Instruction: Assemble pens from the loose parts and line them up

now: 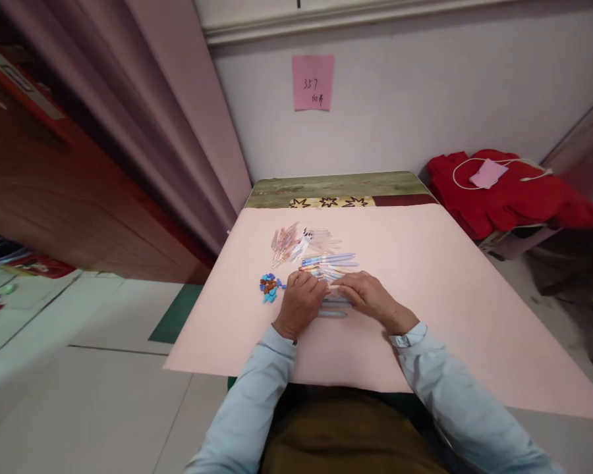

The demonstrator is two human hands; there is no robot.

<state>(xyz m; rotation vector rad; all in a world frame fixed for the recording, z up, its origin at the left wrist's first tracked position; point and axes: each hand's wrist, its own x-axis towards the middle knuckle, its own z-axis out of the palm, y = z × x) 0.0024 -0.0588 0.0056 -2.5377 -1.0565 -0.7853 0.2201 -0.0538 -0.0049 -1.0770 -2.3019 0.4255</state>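
Observation:
My left hand [302, 303] and my right hand [368, 295] meet over the middle of the pink-covered table. Between them they grip a slim pen [334, 288], its left end poking out past my left fingers. Both hands have their fingers closed around it. Just beyond lie several blue pens [329, 260], and another pale blue pen [332, 314] rests below the hands. To the left is a small heap of blue and brown caps [269, 288]. Farther back sit a pile of pinkish thin tubes [286, 242] and a pile of clear tubes with dark tips [321, 238].
The pink sheet [454, 316] covers most of the table, whose green wood-look end [336, 185] touches the wall. A red cloth [499, 191] with a white cable lies at the right. A curtain and a reddish-brown wooden panel [103, 197] stand at the left.

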